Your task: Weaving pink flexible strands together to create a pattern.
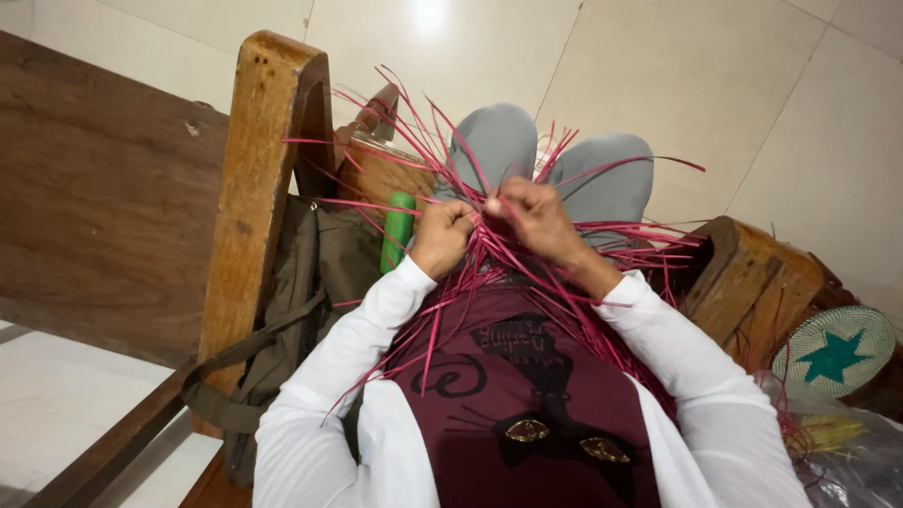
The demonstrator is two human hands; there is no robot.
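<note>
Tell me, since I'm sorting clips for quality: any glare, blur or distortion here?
Head view: a lamp's glare spot on the floor tiles; wide-lens bending at the edges; left hand and right hand sharp among the pink strips; lighting soft, shadows faint.

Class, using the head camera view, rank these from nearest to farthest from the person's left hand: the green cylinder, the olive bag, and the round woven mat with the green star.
Measured from the left hand:
1. Green cylinder, just beside the hand on its left.
2. Olive bag, farther left, against the wooden post.
3. Round woven mat with the green star, far off at the right edge.
</note>
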